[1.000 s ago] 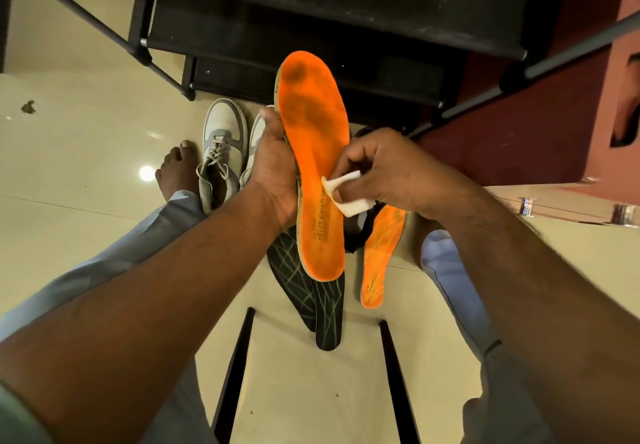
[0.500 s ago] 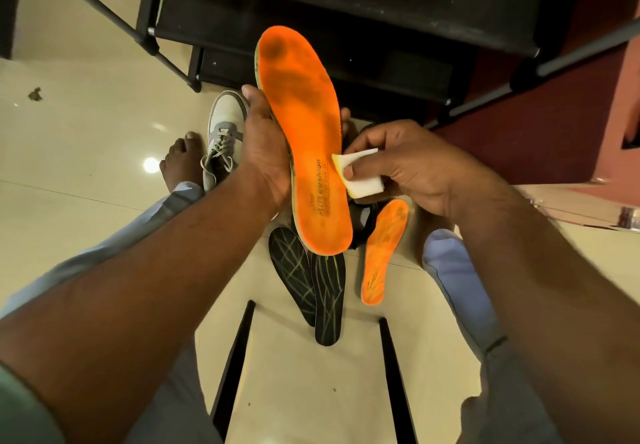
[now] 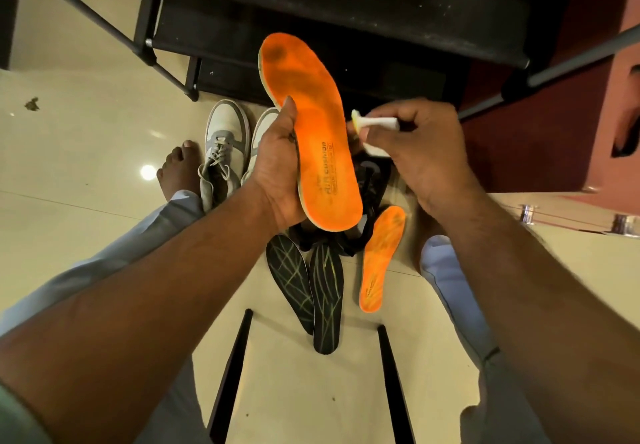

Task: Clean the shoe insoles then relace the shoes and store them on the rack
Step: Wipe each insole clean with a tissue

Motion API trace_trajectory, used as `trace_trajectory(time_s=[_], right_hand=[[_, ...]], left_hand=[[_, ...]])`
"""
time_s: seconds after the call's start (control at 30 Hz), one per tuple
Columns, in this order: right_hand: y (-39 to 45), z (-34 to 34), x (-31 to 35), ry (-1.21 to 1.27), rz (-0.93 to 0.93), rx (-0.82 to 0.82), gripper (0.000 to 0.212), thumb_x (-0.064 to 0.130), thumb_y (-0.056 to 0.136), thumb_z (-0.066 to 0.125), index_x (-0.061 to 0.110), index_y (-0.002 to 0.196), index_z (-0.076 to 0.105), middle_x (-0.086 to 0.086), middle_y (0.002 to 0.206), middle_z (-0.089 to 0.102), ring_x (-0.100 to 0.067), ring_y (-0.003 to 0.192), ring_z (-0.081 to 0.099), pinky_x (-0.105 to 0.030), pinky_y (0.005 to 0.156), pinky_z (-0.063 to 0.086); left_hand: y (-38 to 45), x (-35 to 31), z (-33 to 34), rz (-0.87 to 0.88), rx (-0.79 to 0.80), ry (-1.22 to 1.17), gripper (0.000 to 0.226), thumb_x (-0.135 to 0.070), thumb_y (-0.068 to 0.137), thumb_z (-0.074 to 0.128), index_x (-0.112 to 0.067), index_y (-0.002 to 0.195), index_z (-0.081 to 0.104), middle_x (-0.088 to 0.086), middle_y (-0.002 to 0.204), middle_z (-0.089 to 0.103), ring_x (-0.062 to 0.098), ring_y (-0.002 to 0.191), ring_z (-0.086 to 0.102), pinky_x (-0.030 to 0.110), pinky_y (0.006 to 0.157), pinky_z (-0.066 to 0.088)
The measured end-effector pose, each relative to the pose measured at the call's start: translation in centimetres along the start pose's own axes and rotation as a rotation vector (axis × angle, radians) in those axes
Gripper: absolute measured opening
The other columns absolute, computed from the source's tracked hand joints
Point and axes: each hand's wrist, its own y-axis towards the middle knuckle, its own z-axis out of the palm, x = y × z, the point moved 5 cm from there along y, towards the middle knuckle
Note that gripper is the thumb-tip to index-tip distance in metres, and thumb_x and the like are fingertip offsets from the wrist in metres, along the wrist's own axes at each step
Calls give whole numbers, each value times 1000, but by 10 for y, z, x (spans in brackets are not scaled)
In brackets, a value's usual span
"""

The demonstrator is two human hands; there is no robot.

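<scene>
Left hand (image 3: 277,169) around orange insole (image 3: 311,131)

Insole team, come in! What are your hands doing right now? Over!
Left hand grips orange insole, held up. Right hand pinches white wipe beside its edge. Second orange insole and two black insoles wait on floor. Nothing blocking.
</scene>
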Motion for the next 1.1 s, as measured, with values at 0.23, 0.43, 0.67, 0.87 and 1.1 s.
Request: trace_trajectory(time_s=[0.23, 0.43, 0.67, 0.87, 1.1], right_hand=[[-21, 41, 8, -335, -345, 257, 21, 8, 82, 71, 14, 102, 74, -2, 105, 67, -15, 98, 63, -36, 88, 54], [-11, 21, 6, -669, -435, 80, 21, 16, 87, 65, 18, 106, 74, -3, 104, 70, -26, 97, 61, -44, 85, 51], [-19, 30, 12, -575, -522, 189, 21, 17, 84, 64, 19, 102, 75, -4, 99, 72, -29, 94, 61, -45, 80, 52], [-25, 34, 19, -506, -591, 283, 21, 24, 82, 62, 22, 97, 76, 3, 95, 73, -22, 94, 59, -34, 78, 48], [-5, 14, -4, -783, -269, 227, 25, 25, 94, 57, 29, 115, 68, 0, 114, 66, -13, 97, 59, -28, 81, 49]], left_hand=[[-5, 5, 7, -113, 106, -95, 80, -74, 94, 14, -14, 113, 64, 11, 99, 74, 26, 90, 73, 39, 80, 60], [-6, 11, 13, -135, 164, -86, 82, -77, 91, 12, -18, 113, 64, 13, 104, 74, 28, 91, 73, 44, 77, 60], [-2, 15, 9, -154, 186, -120, 78, -73, 95, 15, -16, 121, 62, 14, 111, 72, 29, 98, 71, 46, 85, 57], [-4, 16, 12, -169, 194, -124, 74, -69, 97, 17, -14, 117, 62, 13, 105, 73, 27, 93, 73, 41, 80, 59], [-2, 23, 14, -215, 222, -35, 73, -71, 96, 16, -22, 129, 59, 13, 127, 66, 31, 116, 64, 52, 92, 54]])
